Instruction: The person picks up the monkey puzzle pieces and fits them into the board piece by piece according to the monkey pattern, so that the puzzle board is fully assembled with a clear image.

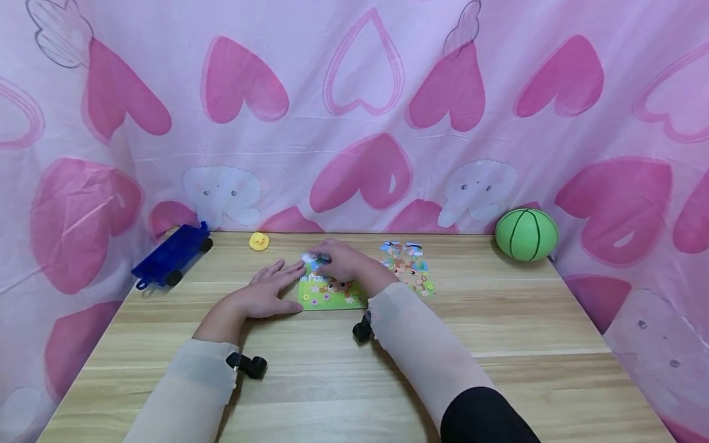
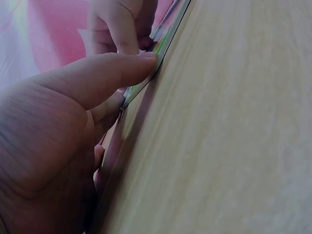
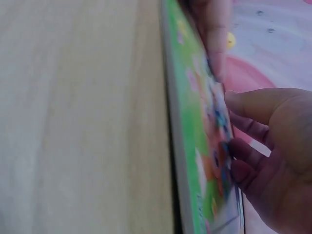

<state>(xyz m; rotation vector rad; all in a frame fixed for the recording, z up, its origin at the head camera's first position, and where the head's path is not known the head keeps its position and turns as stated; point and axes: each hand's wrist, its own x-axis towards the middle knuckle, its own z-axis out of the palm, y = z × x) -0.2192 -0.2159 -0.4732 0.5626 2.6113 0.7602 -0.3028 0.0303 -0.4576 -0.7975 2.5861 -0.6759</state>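
Observation:
A jigsaw puzzle board (image 1: 332, 303) with a green border and a cartoon monkey picture lies on the wooden table. My left hand (image 1: 271, 292) rests at its left side, fingers spread, with the thumb (image 2: 139, 68) on the board's near corner. Over the upper part of the board my right hand (image 1: 346, 263) bends down, thumb and fingers on either side of a small bluish puzzle piece (image 1: 322, 258). In the right wrist view the thumb (image 3: 236, 101) and curled fingertips are right at the board's picture surface. The right hand hides part of the picture.
Loose puzzle pieces (image 1: 407, 271) with more monkey picture lie right of the board. A yellow rubber duck (image 1: 258, 241) and a blue toy cart (image 1: 173, 255) stand at the back left. A green ball (image 1: 526, 234) sits at the back right, before a pink curtain (image 1: 354, 80).

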